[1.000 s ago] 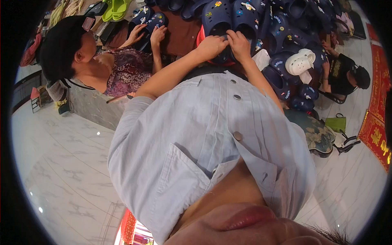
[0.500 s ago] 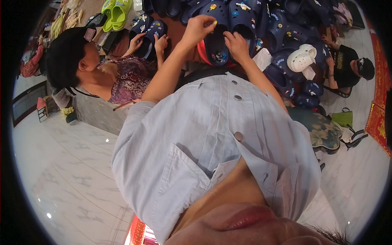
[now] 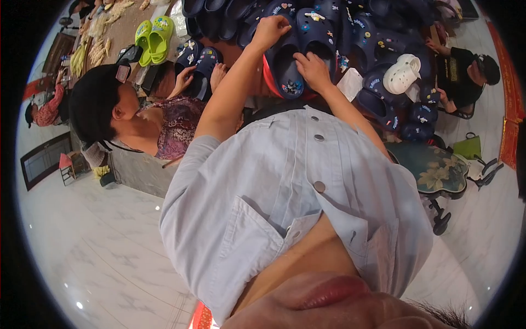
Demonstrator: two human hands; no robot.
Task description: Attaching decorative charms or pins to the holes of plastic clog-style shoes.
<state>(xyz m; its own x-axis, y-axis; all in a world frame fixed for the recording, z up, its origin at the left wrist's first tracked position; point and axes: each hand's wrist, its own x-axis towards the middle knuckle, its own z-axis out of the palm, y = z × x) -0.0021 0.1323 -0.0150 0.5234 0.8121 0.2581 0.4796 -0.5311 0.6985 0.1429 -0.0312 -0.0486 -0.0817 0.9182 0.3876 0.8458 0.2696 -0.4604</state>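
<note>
A navy clog (image 3: 283, 61) lies in front of me with its heel toward me. Several small charms (image 3: 292, 87) are gathered inside that heel. My left hand (image 3: 270, 33) is over the clog's toe part, thumb and fingers pinched together. Whatever sits between those fingertips is too small to make out. My right hand (image 3: 314, 72) curls its fingers over the clog's right rim. Beside it stands a second navy clog (image 3: 317, 34), with a white figure charm (image 3: 315, 16) and others on its toe. Something red (image 3: 269, 77) shows under the first clog's left edge.
On my left, a person (image 3: 176, 118) handles navy clogs (image 3: 207, 67); lime-green clogs (image 3: 160, 39) lie beyond. Piled navy clogs, a white clog (image 3: 401, 74) and white paper (image 3: 350, 83) are on my right. Another person (image 3: 467, 74) sits farther right, near a flowered stool (image 3: 430, 167).
A small yellow piece showed at my left fingertips before; now it is not visible, and those fingers are lower over the toe. The whole view has shifted slightly. My right hand stays at the rim.
</note>
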